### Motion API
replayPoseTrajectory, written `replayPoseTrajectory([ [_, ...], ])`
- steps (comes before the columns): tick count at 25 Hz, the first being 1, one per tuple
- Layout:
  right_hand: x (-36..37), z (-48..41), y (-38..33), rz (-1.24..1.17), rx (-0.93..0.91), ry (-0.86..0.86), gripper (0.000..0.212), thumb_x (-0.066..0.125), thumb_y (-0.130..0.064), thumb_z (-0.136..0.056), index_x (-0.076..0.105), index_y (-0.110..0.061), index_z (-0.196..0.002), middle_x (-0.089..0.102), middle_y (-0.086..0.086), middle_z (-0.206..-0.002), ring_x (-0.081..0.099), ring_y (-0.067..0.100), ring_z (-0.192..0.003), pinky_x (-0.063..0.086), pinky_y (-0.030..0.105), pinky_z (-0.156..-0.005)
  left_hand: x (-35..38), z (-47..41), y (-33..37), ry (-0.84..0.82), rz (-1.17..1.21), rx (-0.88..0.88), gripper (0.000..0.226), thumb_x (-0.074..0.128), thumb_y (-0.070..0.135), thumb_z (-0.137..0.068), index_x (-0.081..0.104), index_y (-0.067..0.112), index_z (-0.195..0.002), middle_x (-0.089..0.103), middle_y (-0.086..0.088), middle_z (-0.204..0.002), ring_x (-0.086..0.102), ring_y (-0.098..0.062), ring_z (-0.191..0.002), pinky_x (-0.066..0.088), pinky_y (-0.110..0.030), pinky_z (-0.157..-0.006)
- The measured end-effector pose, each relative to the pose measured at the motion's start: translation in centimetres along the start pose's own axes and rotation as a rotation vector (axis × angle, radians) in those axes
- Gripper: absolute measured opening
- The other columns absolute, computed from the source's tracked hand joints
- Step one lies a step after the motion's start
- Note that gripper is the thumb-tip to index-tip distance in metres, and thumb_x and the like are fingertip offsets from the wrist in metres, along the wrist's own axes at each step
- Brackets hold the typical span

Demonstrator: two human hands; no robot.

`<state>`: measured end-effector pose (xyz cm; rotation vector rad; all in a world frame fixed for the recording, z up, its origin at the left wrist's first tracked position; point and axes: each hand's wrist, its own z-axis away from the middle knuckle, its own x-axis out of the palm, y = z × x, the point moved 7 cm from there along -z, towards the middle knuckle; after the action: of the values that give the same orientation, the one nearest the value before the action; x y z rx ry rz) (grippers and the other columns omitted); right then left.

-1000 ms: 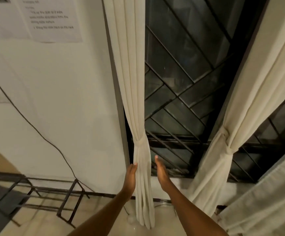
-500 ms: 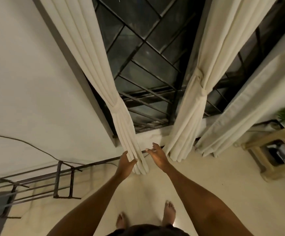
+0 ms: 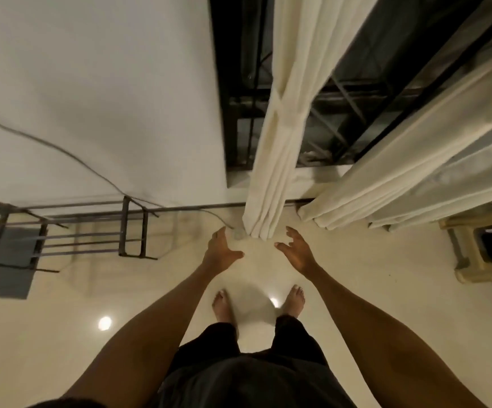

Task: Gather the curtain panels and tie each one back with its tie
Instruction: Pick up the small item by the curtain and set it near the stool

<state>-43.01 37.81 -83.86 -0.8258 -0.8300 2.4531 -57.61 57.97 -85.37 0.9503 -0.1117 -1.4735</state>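
A cream curtain panel point(image 3: 280, 160) hangs in front of the dark barred window, gathered into folds, with a matching tie point(image 3: 283, 111) wrapped around its middle. Its hem ends just above the floor. My left hand point(image 3: 222, 251) is open just left of the hem, fingers spread, holding nothing. My right hand point(image 3: 296, 251) is open just right of and below the hem, also empty. More cream curtain panels point(image 3: 415, 172) hang to the right, their ties out of view.
A dark metal rack point(image 3: 92, 234) stands along the white wall at left, with a cable point(image 3: 62, 154) running down the wall. A wooden stool point(image 3: 480, 251) stands at right. My bare feet are on the glossy beige floor point(image 3: 386, 290).
The view has tilted down from the window to the floor. Both hands slid down the tied panel from below its tie to its hem and came off it.
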Motion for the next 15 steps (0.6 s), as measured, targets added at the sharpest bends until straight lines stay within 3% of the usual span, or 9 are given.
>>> replayPoseTrajectory([
  [6,10.0,-8.1,2.9,0.077,0.058,-0.151,0.067,0.073,-0.032,-0.089,0.043,-0.025,-0.148,0.051,0.000,-0.142,0.057,0.019,-0.117,0.046,0.033,-0.102,2.7,-7.8,-7.1,-0.019,-0.017,-0.061,0.116,0.091,0.027,-0.073,0.017,0.009,-0.161,0.024,-0.016,-0.163,0.031,-0.037,-0.147,0.036,-0.051,-0.117],
  [10,17.0,-18.2,8.8,0.090,0.101,-0.208,0.069,0.076,-0.029,-0.086,0.043,-0.026,-0.147,0.053,-0.003,-0.141,0.058,0.018,-0.118,0.047,0.030,-0.099,8.2,-17.9,-13.8,-0.023,0.039,-0.130,0.117,0.091,0.024,-0.072,0.016,0.010,-0.161,0.025,-0.014,-0.163,0.034,-0.035,-0.146,0.040,-0.050,-0.115],
  [15,23.2,-32.8,18.5,0.252,0.089,-0.250,0.087,0.080,-0.023,-0.077,0.034,-0.016,-0.152,0.047,0.001,-0.147,0.050,0.023,-0.128,0.046,0.041,-0.107,16.4,-30.5,-21.4,-0.001,0.036,-0.173,0.111,0.090,0.020,-0.073,0.020,0.006,-0.158,0.031,-0.016,-0.160,0.037,-0.036,-0.144,0.040,-0.045,-0.113],
])
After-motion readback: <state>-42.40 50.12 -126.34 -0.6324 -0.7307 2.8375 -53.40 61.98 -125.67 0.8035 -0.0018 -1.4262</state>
